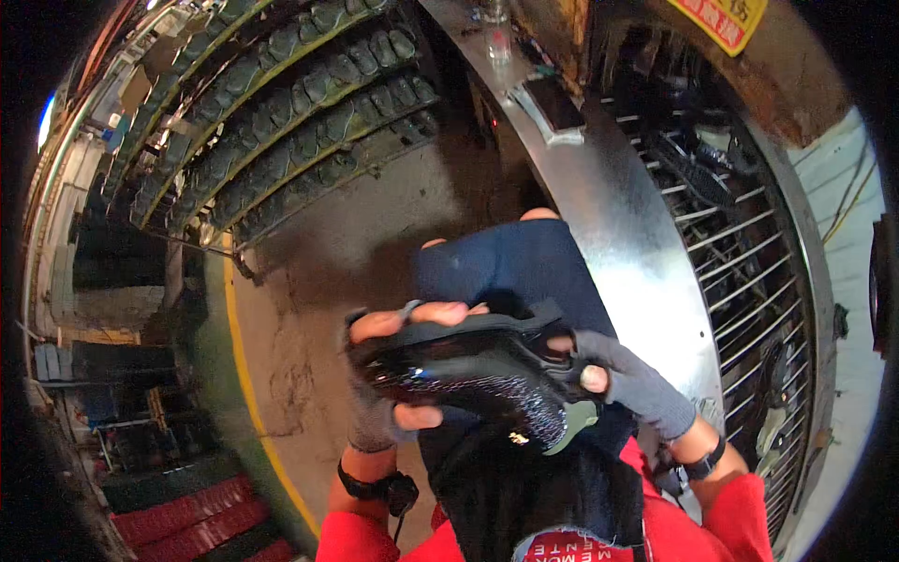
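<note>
A glossy black shoe lies sideways across my hands above my lap. The end of a green shoe last sticks out at its lower right. Around the shoe's left end, my left hand is closed, fingers over the far edge and thumb on the near side. My right hand grips the right end, its thumb and a fingertip against the dark edge. Both hands wear grey fingerless gloves. Under the shoe are dark blue shorts and a black apron.
On my right runs a metal bench with a dark flat item on pale sheets. Past it, a barred metal rack holds black shoes. Tiered shelves of dark shoes stand at far left. A yellow line crosses the floor.
</note>
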{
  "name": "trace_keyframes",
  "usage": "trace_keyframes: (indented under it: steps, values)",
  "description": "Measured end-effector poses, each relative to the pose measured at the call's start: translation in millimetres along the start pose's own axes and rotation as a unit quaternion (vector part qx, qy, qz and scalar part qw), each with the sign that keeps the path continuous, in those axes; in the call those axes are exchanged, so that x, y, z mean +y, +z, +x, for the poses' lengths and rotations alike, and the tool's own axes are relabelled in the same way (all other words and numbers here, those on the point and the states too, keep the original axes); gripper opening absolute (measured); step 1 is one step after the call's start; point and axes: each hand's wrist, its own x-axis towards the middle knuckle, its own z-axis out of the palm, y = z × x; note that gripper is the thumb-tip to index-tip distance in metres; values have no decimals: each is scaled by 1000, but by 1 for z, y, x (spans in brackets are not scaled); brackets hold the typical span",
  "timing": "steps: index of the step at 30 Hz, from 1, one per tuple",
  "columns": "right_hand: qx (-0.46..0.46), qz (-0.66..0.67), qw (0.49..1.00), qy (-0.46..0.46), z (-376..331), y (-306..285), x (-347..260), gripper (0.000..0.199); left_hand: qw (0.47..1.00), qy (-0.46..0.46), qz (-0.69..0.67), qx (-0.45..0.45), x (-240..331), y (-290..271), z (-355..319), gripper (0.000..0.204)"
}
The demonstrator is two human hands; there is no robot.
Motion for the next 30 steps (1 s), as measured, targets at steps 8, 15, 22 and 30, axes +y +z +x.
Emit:
trace_keyframes:
  steps: [8, 15, 22, 30]
  values:
    - [205, -84, 975, 15, -22, -51, -52, 72, 943, -190, 55, -267, -5, -16, 30, 101]
    - [31, -313, 949, -31, 20, -46, -62, 77, 962, -240, 126, 32, -89, 34, 30, 87]
    - [21, -435, 899, -33, 32, -17, -69, 79, 944, -73, 295, 131, -99, 38, 11, 53]
    - [63, -523, 844, -97, 23, 17, -76, 76, 940, -81, 307, 128, -73, 54, 5, 78]
